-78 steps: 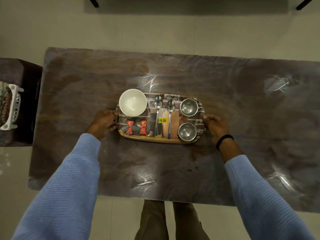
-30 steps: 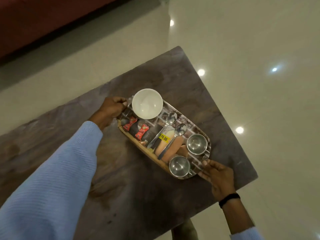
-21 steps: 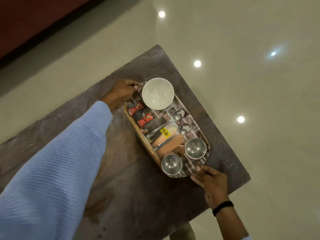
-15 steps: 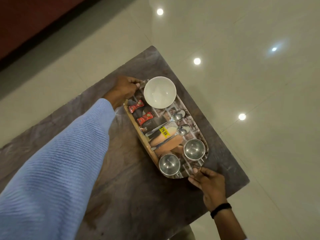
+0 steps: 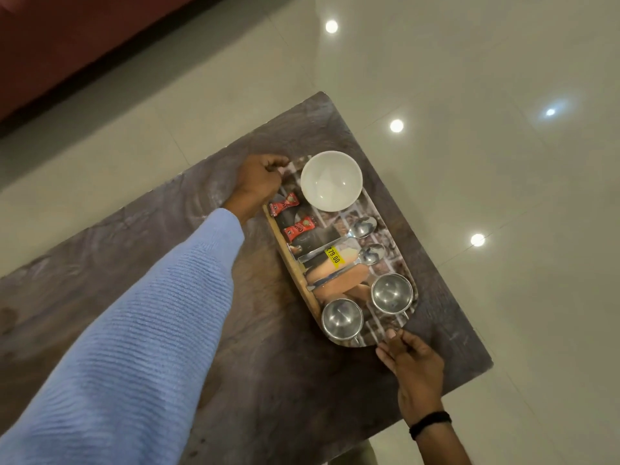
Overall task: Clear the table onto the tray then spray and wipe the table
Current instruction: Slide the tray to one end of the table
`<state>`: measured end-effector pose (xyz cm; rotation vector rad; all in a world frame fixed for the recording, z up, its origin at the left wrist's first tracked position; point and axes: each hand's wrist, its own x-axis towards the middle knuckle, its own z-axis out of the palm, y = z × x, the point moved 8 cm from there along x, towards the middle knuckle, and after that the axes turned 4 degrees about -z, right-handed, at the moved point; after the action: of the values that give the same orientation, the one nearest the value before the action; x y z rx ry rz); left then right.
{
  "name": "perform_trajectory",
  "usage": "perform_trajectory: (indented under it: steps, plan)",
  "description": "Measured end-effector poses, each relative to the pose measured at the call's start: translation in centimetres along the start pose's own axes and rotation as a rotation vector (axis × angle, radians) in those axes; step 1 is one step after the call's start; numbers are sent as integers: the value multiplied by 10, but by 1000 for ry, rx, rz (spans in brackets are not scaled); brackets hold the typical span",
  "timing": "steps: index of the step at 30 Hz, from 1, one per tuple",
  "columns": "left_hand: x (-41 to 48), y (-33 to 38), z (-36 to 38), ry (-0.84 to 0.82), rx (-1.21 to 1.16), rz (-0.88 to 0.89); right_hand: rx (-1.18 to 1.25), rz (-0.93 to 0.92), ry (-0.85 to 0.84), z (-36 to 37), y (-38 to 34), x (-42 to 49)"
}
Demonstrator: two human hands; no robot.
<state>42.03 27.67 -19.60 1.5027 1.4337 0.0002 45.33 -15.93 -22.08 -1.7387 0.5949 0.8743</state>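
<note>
An oval printed tray [image 5: 392,226] sits at the right end of the dark stone table [image 5: 275,380]. It carries a white bowl [image 5: 331,180], two red sachets [image 5: 284,204], two spoons [image 5: 362,227] and two steel cups [image 5: 342,319]. My left hand [image 5: 260,181] is closed on the tray's far end beside the bowl. At the near end, by the cups, my right hand [image 5: 411,364] grips the rim with thumb on top.
The table's right edge and corner [image 5: 483,360] lie close to the tray. Glossy pale floor tiles [image 5: 503,162] with light reflections surround the table. A dark red sofa [image 5: 50,35] stands at the top left.
With both hands on it, the tray has gone from the table's middle to its right end and turned lengthwise. My view has swung to follow it.
</note>
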Motion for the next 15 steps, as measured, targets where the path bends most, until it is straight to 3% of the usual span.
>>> perform_trajectory:
  steps: [5,15]
  plan:
    - [-47,-31,-38,202,81,18,-127,-26,64,3,18,-20]
    - [-155,-183,-164,347,-1,-130,-337,-75,-164,75,54,-104]
